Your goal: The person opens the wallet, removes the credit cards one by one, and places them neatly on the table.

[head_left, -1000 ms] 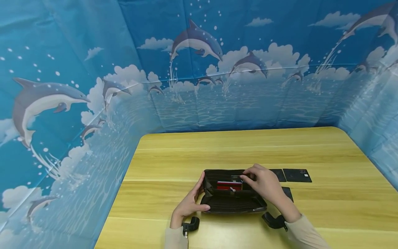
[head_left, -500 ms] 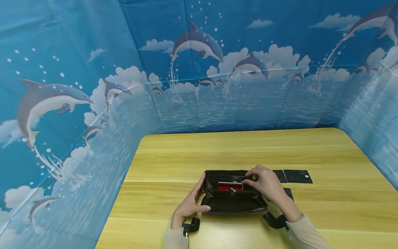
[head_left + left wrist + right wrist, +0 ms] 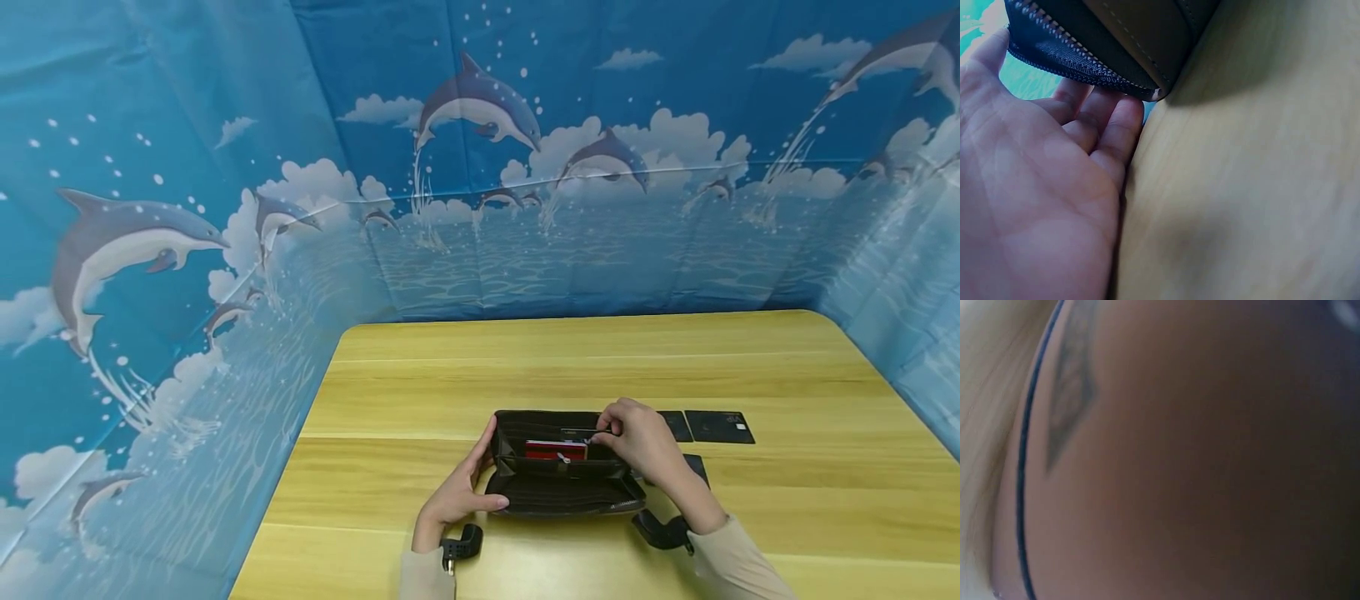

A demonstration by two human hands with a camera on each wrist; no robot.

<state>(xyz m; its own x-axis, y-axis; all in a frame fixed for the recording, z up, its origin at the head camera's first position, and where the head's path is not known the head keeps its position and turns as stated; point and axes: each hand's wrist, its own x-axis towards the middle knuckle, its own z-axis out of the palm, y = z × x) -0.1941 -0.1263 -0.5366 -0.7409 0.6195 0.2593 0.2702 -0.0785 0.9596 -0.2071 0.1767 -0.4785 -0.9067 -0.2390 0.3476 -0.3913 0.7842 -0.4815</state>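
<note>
A dark zip-around wallet (image 3: 566, 492) lies unzipped and spread on the table in the head view. My left hand (image 3: 457, 490) holds its left end, thumb on the front flap and fingers along the side; the left wrist view shows those fingers (image 3: 1125, 119) bent against the zip edge. With thumb and fingertips my right hand (image 3: 641, 437) pinches the right end of a dark card (image 3: 576, 433) at the wallet's back slots. Red cards (image 3: 555, 451) stand in the middle pocket, behind a small zip pull. In the right wrist view a blurred brown surface (image 3: 1179, 456) covers most things.
Black cards lie right of the wallet: one with a white square (image 3: 718, 427), another (image 3: 675, 425) beside it, and a third (image 3: 697, 468) partly behind my right wrist. The wooden table (image 3: 360, 392) meets a dolphin-print curtain (image 3: 480, 250) at its far edge.
The dark card has sunk lower into the back slot, so less of it shows. My right hand has moved slightly right and down with it. The left hand keeps its hold.
</note>
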